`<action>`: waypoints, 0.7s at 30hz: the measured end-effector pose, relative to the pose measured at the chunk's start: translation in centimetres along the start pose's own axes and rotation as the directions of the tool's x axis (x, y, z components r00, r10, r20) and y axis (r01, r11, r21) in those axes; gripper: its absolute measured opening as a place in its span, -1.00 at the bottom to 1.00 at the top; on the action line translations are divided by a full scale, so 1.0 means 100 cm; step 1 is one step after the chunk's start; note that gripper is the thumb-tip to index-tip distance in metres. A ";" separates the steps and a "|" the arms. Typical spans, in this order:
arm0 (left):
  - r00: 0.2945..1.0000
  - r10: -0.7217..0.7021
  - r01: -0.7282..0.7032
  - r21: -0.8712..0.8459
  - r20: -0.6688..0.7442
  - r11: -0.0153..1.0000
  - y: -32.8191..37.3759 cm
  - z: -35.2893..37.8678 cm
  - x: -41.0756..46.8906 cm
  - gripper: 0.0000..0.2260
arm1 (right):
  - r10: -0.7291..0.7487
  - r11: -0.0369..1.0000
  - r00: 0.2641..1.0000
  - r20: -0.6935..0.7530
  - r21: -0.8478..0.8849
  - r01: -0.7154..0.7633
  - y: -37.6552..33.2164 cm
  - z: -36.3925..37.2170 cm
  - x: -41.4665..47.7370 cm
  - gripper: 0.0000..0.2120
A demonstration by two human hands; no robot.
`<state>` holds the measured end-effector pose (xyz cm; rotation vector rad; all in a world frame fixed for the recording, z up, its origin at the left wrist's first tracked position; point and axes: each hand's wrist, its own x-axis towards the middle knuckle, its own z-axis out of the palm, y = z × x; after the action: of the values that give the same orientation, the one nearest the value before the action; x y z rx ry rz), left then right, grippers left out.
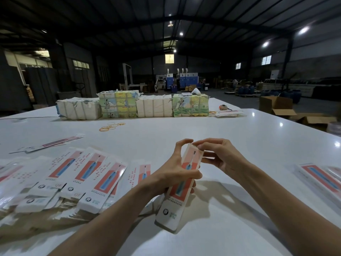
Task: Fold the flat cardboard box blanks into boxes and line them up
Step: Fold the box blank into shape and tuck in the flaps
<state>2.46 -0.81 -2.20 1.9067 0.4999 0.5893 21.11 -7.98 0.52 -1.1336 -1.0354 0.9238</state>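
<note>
A long narrow white box (pixel 177 196) with a red panel and a blue toothbrush picture is held above the white table (pixel 239 137), its far end raised. My left hand (pixel 173 172) grips it round the middle, thumb across the front. My right hand (pixel 214 154) has curled fingertips on the box's top end, at the flap. A spread of flat blanks of the same print (pixel 88 174) lies in overlapping rows to the left. Folded boxes (pixel 321 178) lie at the right edge.
Four wrapped paper bundles (pixel 132 106) stand in a row across the far side of the table. Yellow rubber bands (pixel 111 126) lie loose in front of them. A few more flat blanks (pixel 227 113) lie at the far right, and open brown cartons (pixel 276 106) stand on the floor beyond.
</note>
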 end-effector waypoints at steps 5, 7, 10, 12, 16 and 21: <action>1.000 -0.027 0.025 -0.111 -0.015 0.994 0.004 -0.002 -0.003 -0.22 | -0.016 1.000 0.999 0.032 -0.009 0.017 -0.002 0.005 -0.002 -0.73; 0.999 -0.022 0.015 -0.176 -0.037 0.984 0.006 -0.003 -0.004 -0.23 | -0.080 0.997 0.996 0.039 0.004 0.079 0.001 0.011 -0.004 -0.75; 0.998 -0.025 0.012 -0.221 -0.057 0.975 0.009 -0.002 -0.004 -0.24 | -0.166 0.986 0.986 0.005 0.005 0.166 0.004 0.016 -0.007 -0.81; 0.998 -0.045 0.032 -0.272 -0.043 0.962 0.009 -0.001 -0.005 -0.26 | -0.182 0.983 0.983 0.017 -0.027 0.183 0.005 0.017 -0.009 -0.77; 0.998 -0.054 0.041 -0.348 -0.027 0.937 0.009 0.000 -0.005 -0.34 | -0.213 0.975 0.977 0.026 -0.054 0.214 0.007 0.022 -0.011 -0.73; 0.962 -0.080 0.009 -0.264 -0.263 0.965 0.006 -0.002 0.002 -0.75 | -0.197 0.980 0.980 -0.003 -0.027 0.197 0.001 0.020 -0.014 -0.79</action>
<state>2.58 -0.77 -1.49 1.5688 0.6074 0.8505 18.86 -8.76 0.39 -1.0337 -1.1364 0.7510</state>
